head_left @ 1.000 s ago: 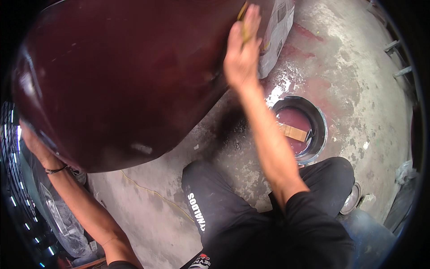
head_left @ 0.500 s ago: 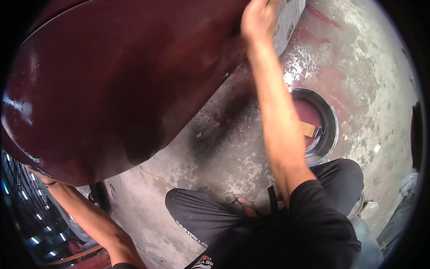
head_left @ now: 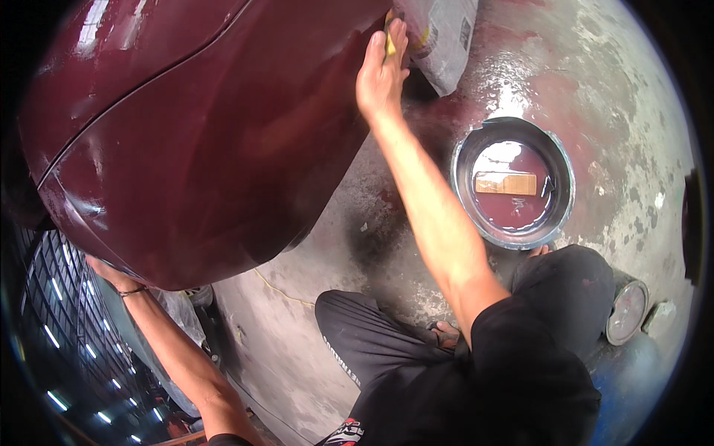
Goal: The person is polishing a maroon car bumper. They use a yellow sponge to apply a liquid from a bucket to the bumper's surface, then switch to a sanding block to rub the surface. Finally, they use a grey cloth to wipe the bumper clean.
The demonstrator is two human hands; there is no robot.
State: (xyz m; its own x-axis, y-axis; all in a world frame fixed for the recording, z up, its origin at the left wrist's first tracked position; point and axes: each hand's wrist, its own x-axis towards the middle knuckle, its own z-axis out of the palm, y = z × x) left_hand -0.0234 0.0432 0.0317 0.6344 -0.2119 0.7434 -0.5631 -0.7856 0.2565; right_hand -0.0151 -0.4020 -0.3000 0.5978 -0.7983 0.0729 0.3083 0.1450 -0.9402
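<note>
A large glossy dark-red car body panel (head_left: 245,156) fills the upper left, with a curved seam across it. My right hand (head_left: 383,85) lies along its right edge, fingers stretched. A thin yellow pad (head_left: 390,43) shows between those fingers, held against the panel; most of it is hidden. At the lower left corner, my left hand (head_left: 111,275) touches the panel's underside edge. Its fingers are largely out of sight behind the panel. A dark cord circles that wrist.
A round black tub (head_left: 564,186) of reddish water stands on the wet concrete floor, with a tan block (head_left: 506,183) in it. Whitish plastic sheeting (head_left: 446,44) hangs beyond the panel. A can (head_left: 627,312) lies by my right knee. A yellow cord (head_left: 279,296) crosses the floor.
The view has shifted, bringing the whole tub into sight. My right hand has slid down and left along the panel's edge. My left hand stays at the lower corner.
</note>
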